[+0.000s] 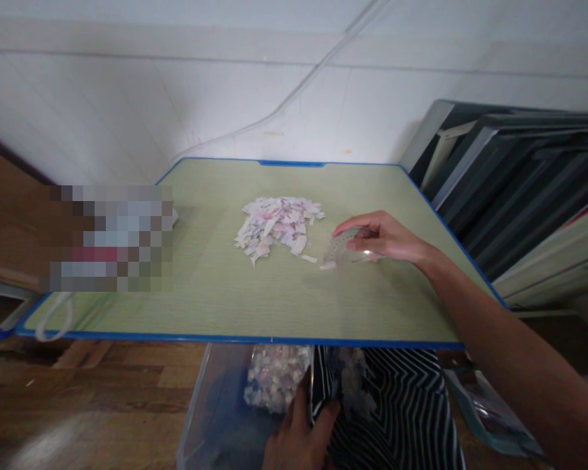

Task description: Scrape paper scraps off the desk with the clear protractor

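Note:
On the table top lies a heap of torn paper scraps [277,225], white with pinkish pieces. To the right of the heap, my right hand [385,238] grips a clear plastic protractor [340,249] between thumb and fingers, just above the surface. A couple of loose paper strips [308,259] lie between it and the heap. Below the table's front edge, my left hand [301,424] pinches the rim of a black-and-white striped bag [406,405]. Paper scraps [355,385] show at the bag.
The green folding table [215,300] has a blue edge. Under it, a clear plastic bin [196,405] contains a packet of scraps [277,375]. A blurred-out object [112,238] sits at the table's left. Dark flat panels [514,156] lean at the right.

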`<state>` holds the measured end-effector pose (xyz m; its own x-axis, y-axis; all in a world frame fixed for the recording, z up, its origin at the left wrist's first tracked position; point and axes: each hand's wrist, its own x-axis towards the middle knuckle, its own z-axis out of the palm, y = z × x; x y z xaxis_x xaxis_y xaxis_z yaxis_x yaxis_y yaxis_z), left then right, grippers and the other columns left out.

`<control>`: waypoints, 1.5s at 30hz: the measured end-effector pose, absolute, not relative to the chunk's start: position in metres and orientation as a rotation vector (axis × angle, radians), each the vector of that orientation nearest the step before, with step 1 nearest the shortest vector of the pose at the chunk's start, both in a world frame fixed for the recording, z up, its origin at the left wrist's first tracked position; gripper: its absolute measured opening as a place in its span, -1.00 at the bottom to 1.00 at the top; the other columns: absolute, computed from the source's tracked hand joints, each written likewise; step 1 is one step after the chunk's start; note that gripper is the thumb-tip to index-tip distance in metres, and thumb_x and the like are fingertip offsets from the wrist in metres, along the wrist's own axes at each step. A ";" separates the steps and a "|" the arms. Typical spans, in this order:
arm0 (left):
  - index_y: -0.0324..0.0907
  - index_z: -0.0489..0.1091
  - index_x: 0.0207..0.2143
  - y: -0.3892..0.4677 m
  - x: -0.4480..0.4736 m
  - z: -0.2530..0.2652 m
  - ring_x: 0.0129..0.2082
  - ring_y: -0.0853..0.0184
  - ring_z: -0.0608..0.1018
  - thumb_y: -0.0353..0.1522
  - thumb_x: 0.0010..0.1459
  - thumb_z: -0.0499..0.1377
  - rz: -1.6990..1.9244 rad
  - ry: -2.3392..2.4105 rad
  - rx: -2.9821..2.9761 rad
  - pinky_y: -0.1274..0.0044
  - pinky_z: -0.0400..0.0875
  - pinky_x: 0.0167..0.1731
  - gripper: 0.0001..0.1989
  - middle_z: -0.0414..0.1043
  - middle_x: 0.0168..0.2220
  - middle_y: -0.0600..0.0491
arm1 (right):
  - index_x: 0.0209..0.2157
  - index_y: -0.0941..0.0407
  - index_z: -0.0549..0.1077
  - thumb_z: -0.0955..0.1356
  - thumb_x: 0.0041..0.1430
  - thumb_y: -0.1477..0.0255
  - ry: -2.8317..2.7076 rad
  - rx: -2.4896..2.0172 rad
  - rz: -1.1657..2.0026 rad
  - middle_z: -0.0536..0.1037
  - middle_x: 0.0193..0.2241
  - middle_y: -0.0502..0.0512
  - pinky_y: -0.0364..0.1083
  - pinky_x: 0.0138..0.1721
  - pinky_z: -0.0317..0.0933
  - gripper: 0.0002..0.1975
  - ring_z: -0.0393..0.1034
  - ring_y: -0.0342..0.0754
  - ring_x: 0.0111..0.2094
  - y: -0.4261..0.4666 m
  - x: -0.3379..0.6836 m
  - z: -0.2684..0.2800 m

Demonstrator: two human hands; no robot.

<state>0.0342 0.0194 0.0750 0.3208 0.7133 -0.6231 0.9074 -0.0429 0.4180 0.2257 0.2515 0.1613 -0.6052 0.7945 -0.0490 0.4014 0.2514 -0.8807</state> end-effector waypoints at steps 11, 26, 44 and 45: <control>0.17 0.14 0.15 0.018 0.034 0.074 0.19 0.17 0.26 -0.64 -0.14 0.01 -0.320 1.463 1.813 0.44 0.34 0.02 -0.20 -0.15 0.33 0.11 | -0.12 0.29 0.44 0.34 0.06 0.46 -2.074 -1.103 1.171 0.22 -0.79 -0.17 -0.27 -0.74 -0.08 -0.68 0.07 -0.30 -0.77 0.250 0.217 0.152; 0.14 0.15 0.14 0.016 0.033 0.069 0.18 0.15 0.27 -0.62 -0.15 0.00 -0.284 1.450 1.803 0.42 0.35 0.00 -0.21 -0.17 0.34 0.11 | -0.17 0.23 0.46 0.35 0.03 0.46 -2.166 -1.069 1.322 0.17 -0.80 -0.21 -0.28 -0.74 -0.13 -0.72 0.03 -0.32 -0.78 0.249 0.217 0.153; 0.16 0.14 0.15 0.015 0.032 0.070 0.18 0.16 0.28 -0.60 -0.15 0.02 -0.292 1.457 1.803 0.46 0.37 -0.02 -0.21 -0.19 0.34 0.13 | -0.09 0.26 0.43 0.32 0.08 0.43 -2.086 -1.099 1.120 0.20 -0.79 -0.19 -0.27 -0.73 -0.05 -0.66 0.07 -0.30 -0.77 0.250 0.211 0.144; 0.16 0.14 0.15 0.015 0.033 0.071 0.18 0.16 0.28 -0.60 -0.15 0.02 -0.291 1.458 1.797 0.45 0.37 -0.03 -0.21 -0.19 0.34 0.14 | -0.09 0.25 0.43 0.32 0.08 0.43 -2.075 -1.111 1.098 0.19 -0.79 -0.19 -0.27 -0.72 -0.05 -0.66 0.07 -0.30 -0.77 0.250 0.210 0.143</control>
